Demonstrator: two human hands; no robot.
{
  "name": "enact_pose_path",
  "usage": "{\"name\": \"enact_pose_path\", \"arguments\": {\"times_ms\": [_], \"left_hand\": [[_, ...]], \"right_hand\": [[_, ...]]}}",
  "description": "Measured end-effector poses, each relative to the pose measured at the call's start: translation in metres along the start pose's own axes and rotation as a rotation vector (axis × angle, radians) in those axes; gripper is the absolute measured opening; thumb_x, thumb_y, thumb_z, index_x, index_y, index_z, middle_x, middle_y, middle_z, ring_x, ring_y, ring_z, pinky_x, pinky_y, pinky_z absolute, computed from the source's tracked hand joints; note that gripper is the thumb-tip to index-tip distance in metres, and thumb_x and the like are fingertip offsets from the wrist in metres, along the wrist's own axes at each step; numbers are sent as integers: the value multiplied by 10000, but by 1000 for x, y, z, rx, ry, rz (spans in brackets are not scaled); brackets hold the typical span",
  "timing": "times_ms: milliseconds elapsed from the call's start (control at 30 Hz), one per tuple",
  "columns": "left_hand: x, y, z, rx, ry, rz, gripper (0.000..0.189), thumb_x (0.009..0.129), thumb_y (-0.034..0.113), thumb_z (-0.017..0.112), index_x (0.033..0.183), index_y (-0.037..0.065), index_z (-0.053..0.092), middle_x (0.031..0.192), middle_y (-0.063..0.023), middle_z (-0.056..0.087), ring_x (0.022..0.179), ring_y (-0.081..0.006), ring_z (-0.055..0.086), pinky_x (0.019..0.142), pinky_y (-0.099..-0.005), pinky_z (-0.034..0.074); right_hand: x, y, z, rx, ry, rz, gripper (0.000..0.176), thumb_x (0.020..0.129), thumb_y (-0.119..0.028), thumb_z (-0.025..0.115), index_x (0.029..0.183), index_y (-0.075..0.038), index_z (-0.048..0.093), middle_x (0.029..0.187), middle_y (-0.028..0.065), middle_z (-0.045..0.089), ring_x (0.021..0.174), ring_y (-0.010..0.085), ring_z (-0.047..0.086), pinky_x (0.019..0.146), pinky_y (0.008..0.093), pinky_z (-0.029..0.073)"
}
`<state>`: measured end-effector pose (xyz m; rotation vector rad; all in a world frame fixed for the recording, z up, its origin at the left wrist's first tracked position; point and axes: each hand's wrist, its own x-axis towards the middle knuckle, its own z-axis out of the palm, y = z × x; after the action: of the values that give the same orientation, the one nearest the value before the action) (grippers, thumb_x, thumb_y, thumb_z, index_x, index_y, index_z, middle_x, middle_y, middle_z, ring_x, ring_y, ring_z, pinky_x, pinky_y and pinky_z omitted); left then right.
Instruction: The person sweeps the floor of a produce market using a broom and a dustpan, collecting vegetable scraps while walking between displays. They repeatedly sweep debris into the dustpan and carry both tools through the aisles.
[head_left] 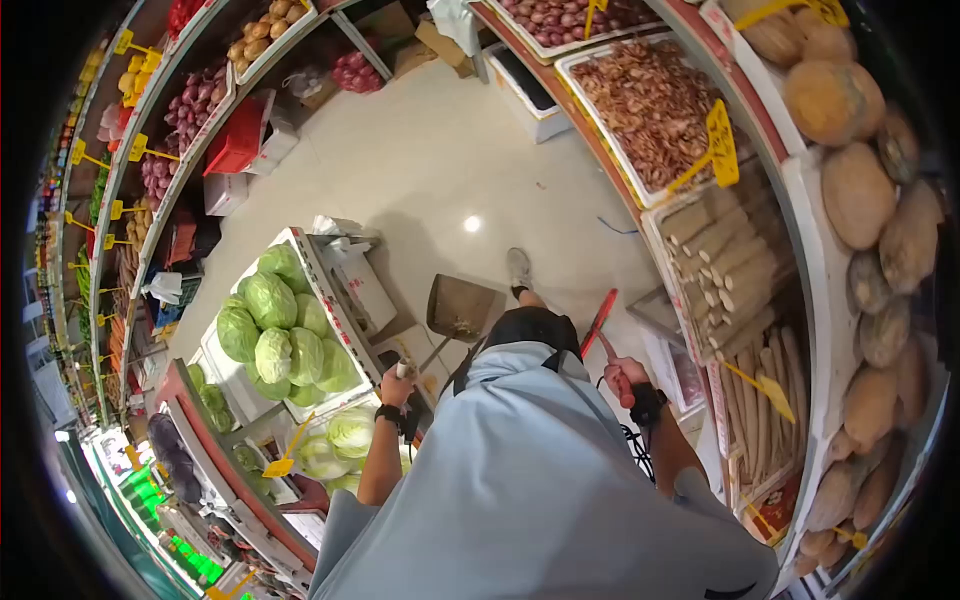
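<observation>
My left hand [394, 386] is closed around the upper end of a long handle. That handle runs to a dustpan [476, 294] on the floor, with some dark debris in the pan. On the other side of my body, my right hand [627, 377] grips the handle of a broom with a red head [599, 322], which points forward beside my leg. Dark bands circle both wrists, and black cords hang below the right one. Close to my left hand stand trays of green cabbages [273, 354].
Pale tiled floor [420, 150] stretches ahead, with one shoe [518, 268] on it. Produce stands curve along both sides: onion skins [650, 105], long roots [720, 260] and pumpkins [858, 195] at right, onions [195, 108] at left. White boxes [535, 110] stand low by the shelves.
</observation>
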<state>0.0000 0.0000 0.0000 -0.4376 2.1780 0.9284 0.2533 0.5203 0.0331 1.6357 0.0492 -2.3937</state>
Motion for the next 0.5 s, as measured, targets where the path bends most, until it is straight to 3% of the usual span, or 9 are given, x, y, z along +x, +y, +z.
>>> {"name": "enact_pose_path", "arguments": {"times_ms": [67, 100, 167, 267, 500], "left_hand": [[-41, 1, -24, 7, 18, -43, 258, 826, 151, 737, 1071, 78, 705, 742, -30, 675, 554, -130, 614, 532, -289, 515], [53, 88, 11, -66, 17, 35, 248, 826, 140, 735, 1063, 75, 703, 743, -29, 674, 559, -128, 611, 530, -288, 513], [41, 103, -14, -78, 35, 5, 228, 825, 118, 730, 1046, 69, 700, 746, -27, 671, 569, -124, 603, 526, -286, 509], [39, 133, -33, -31, 87, -21, 198, 827, 100, 726, 1015, 49, 686, 782, -37, 673, 616, -120, 609, 530, -290, 507], [96, 167, -60, -75, 75, 56, 143, 858, 129, 696, 976, 51, 673, 732, -23, 639, 624, -107, 608, 563, -272, 498]], "right_hand": [[-23, 25, 8, 24, 126, 35, 103, 916, -58, 515, 867, -3, 443, 659, 45, 465, 491, 114, 465, 429, 231, 388], [15, -76, 76, 40, 68, -24, 103, 915, -55, 510, 858, -5, 441, 658, 44, 459, 485, 113, 456, 424, 229, 381], [14, -76, 95, 149, 41, 55, 105, 914, -49, 500, 839, -8, 438, 655, 44, 446, 473, 110, 439, 412, 224, 367], [33, -79, 113, 34, 172, -113, 137, 972, -114, 499, 861, -40, 468, 685, 23, 449, 471, 75, 397, 397, 192, 367], [78, -133, 178, -201, 179, -277, 134, 919, -94, 502, 815, -37, 441, 619, 44, 436, 436, 106, 400, 365, 230, 319]]}}
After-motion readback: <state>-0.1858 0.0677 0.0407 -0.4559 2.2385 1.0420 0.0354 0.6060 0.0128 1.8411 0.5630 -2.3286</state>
